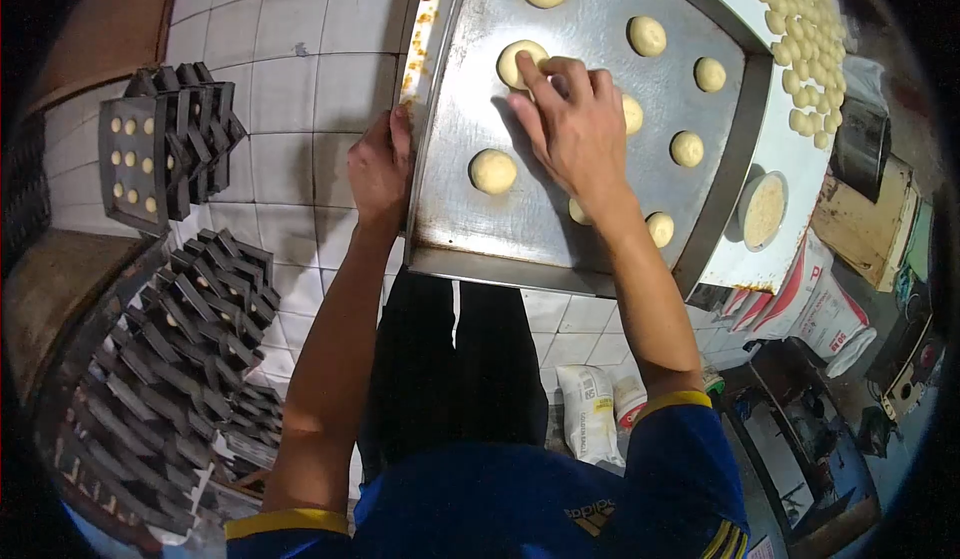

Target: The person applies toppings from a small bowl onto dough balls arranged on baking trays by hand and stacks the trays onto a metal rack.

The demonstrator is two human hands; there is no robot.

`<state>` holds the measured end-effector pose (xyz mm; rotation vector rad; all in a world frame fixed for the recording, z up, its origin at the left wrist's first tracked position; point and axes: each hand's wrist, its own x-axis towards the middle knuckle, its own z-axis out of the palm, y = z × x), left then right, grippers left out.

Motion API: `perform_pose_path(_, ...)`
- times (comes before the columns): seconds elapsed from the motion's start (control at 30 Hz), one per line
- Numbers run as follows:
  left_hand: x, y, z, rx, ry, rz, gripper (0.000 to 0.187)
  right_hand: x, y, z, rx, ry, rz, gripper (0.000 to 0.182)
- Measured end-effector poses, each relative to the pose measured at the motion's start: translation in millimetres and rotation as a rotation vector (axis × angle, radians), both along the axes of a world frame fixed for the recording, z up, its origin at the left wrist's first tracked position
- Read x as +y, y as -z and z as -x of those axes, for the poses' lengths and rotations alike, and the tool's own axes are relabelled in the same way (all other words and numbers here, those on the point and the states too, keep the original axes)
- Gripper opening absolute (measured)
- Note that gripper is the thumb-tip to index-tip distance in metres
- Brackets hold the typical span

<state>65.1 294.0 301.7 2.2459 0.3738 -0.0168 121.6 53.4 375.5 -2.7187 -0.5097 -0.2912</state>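
A metal baking tray (590,224) with raised sides holds several pale round dough balls, spaced apart. My right hand (578,129) is over the middle of it, palm down. Its index fingertip presses the top of one dough ball (510,67), while the thumb is stretched out and the other fingers bend loosely. Part of another dough ball (633,115) shows just right of this hand, and one more lies partly behind the wrist. At the tray's left side, my left hand (380,167) is closed at the edge, its fingers partly hidden. A dough ball (493,172) sits nearest to it.
On the white table (745,271) stand a bowl of pale contents (764,211) and many small dough pieces (800,49). Stacked dark trays (190,319) are at left, one upper tray (130,164) bearing dough balls. Sacks (590,414) lie on the floor.
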Motion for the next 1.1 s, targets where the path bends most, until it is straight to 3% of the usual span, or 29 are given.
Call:
perform_pose_path(0.1,-2.0,-1.7,-1.9,-0.014,0.000,0.001,0.051,-28.4,-19.4,10.1,0.225,-0.046,-0.068,0.045)
perform_pose_path(0.17,-3.2,-6.9,-1.4,0.012,-0.014,-0.017,0.052,-85.1,-23.2,14.9,0.071,0.215,-0.303,0.045)
perform_pose_path(0.2,-3.2,-7.1,-1.3,0.015,-0.012,-0.014,0.052,-114.7,-50.7,20.1,0.114,0.480,-0.289,0.047)
perform_pose_path(0.23,-3.4,-7.1,-1.5,0.017,-0.020,0.000,0.052,-150.5,-57.6,21.6,0.036,0.652,-0.442,0.043)
perform_pose_path(0.27,-4.2,-7.5,-2.1,0.018,-0.022,0.015,0.053,-209.0,-63.6,37.6,-0.046,0.741,-0.136,0.033)
perform_pose_path(0.3,-5.0,-8.6,-3.3,0.080,-0.024,0.009,0.054,-277.0,-52.6,58.8,-0.097,0.802,-0.105,0.036)
perform_pose_path(0.33,-5.4,-7.9,-4.0,0.074,-0.021,0.011,0.054,-333.0,-54.7,84.2,0.039,0.909,0.170,0.045)
perform_pose_path(0.37,-4.4,-4.8,-2.7,0.037,-0.009,-0.029,0.055,-381.9,-46.6,108.8,0.181,0.943,0.245,0.051)
perform_pose_path(0.47,3.2,3.8,1.0,0.022,0.027,-0.061,0.057,-390.7,-42.7,124.3,0.487,1.071,0.219,0.043)
perform_pose_path(0.6,3.7,11.9,2.9,0.161,-0.027,-0.001,0.062,-384.0,-28.9,123.7,0.394,1.075,0.399,0.037)
perform_pose_path(0.7,-4.8,-11.7,-2.2,0.189,0.006,0.001,0.066,-376.2,-38.2,120.1,0.406,1.132,0.392,0.037)
perform_pose_path(0.8,-2.8,-4.3,0.7,0.197,-0.006,0.005,0.067,-382.4,-43.4,125.2,0.329,1.085,0.237,0.041)
perform_pose_path(0.87,-3.1,-6.3,0.4,0.162,-0.010,0.037,0.066,-394.8,-43.5,129.4,0.258,1.032,-0.235,0.046)
perform_pose_path(0.93,-2.3,-10.1,-1.4,0.234,-0.005,0.021,0.065,-384.5,-61.0,135.2,0.230,1.047,-0.290,0.042)
perform_pose_path(1.0,-2.3,-4.2,-1.2,0.220,-0.011,-0.004,0.065,-338.2,-84.5,133.6,0.255,1.137,-0.611,0.042)
perform_pose_path(1.1,-4.8,-9.4,1.4,0.170,-0.021,-0.047,0.065,-267.2,-81.1,140.1,0.447,0.811,-0.704,0.028)
